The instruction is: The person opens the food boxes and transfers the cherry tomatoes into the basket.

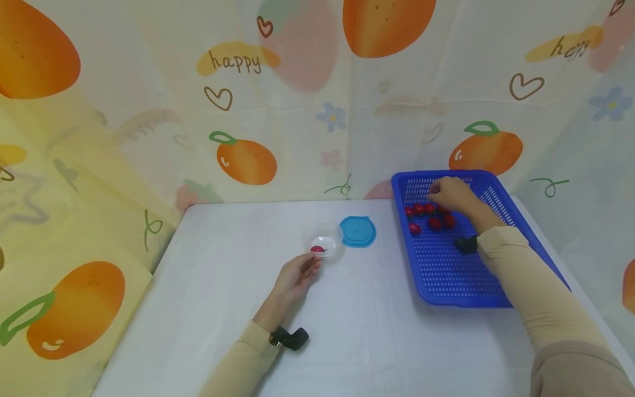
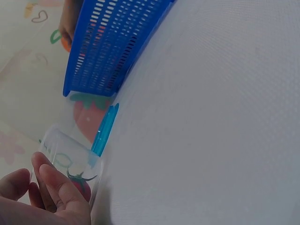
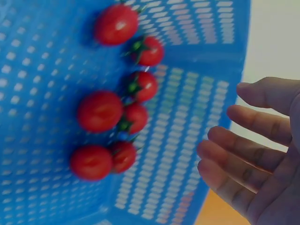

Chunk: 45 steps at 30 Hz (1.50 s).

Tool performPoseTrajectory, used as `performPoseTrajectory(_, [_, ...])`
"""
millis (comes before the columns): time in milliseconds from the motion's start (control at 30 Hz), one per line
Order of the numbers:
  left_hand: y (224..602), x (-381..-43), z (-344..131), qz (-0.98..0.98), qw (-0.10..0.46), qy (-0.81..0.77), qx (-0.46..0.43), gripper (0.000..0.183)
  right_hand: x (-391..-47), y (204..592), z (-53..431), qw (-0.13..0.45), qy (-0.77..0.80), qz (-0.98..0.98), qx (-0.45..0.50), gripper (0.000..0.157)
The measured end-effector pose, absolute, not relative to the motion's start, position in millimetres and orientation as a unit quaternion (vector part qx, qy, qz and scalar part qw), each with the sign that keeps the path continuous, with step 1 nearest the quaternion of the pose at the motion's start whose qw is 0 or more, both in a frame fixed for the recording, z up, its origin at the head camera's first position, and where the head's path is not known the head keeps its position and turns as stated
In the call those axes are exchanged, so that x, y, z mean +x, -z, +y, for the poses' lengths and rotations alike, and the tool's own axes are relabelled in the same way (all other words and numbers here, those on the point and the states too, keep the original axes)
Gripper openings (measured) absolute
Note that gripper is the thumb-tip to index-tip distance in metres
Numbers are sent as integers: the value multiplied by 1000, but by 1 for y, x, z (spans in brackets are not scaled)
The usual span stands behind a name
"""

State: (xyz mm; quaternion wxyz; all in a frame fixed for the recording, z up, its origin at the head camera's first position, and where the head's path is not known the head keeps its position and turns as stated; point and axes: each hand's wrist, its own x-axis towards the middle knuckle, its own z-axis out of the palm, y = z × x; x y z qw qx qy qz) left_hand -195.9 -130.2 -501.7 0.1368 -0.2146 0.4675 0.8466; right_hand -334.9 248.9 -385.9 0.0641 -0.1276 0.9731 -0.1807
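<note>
My left hand (image 1: 294,278) pinches the near rim of a small clear plastic cup (image 2: 63,145) on the table. One cherry tomato (image 1: 317,249) with a green calyx lies inside the cup. Over the far end of a blue plastic basket (image 1: 446,275) is my right hand (image 1: 452,194), its fingers apart and nothing between them in the right wrist view. Several cherry tomatoes (image 3: 100,111) sit below that hand on the basket floor, some with green stems. A round blue lid (image 1: 358,231) lies flat on the table, right beside the cup.
A white cloth covers the table (image 1: 208,286). Behind it hangs a curtain (image 1: 302,149) printed with fruit, and the basket's far end stands close to this. Raised perforated walls surround the basket. Each wrist wears a black camera strap (image 1: 290,337).
</note>
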Motion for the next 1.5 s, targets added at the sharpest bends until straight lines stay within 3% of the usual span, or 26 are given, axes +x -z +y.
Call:
performPoseTrajectory(800, [502, -197, -128, 467, 144, -844, -220, 29, -333, 360, 169, 13, 214, 956, -200, 28])
performPoseTrajectory(1500, [501, -195, -127, 462, 151, -844, -226, 31, -316, 366, 82, 96, 197, 937, -272, 28])
